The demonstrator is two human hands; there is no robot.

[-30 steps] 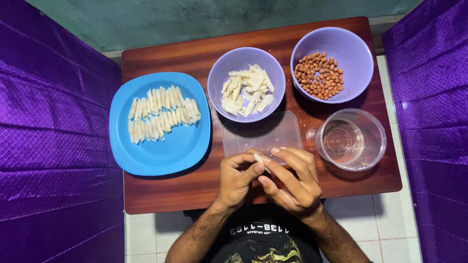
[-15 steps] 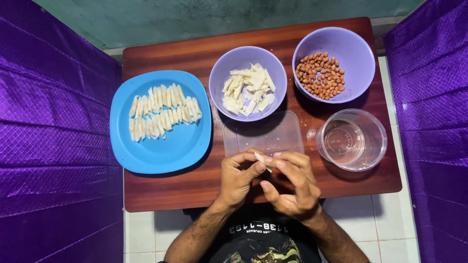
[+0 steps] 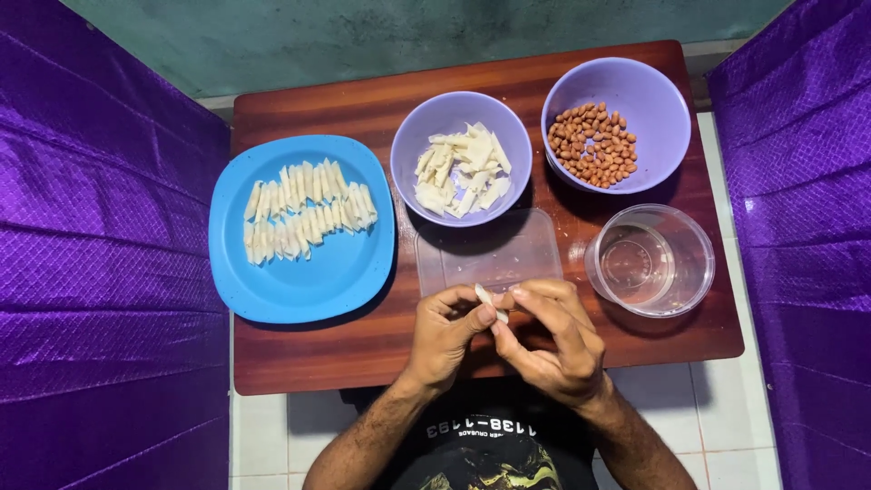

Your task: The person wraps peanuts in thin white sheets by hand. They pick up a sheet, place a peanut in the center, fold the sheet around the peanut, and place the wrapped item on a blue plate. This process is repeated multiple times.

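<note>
My left hand [image 3: 442,338] and my right hand [image 3: 550,338] meet over the near edge of the wooden table [image 3: 363,349]. Together their fingertips pinch a small pale pastry roll [image 3: 490,302], tilted, just in front of a clear flat lid [image 3: 488,251]. A blue plate [image 3: 322,272] at the left carries two rows of finished pale rolls [image 3: 304,218]. Behind the lid, one purple bowl [image 3: 410,145] holds cut white pastry strips [image 3: 461,170]. The other purple bowl [image 3: 653,100], at the far right, holds peanuts [image 3: 592,143].
A clear round container [image 3: 650,259] with a little water stands at the right, close to my right hand. Purple quilted fabric [image 3: 100,272] walls both sides of the table. White floor tiles [image 3: 717,417] show beyond the near edge.
My fingers have shifted slightly around the pastry roll, which stays between both hands. Nothing else has moved.
</note>
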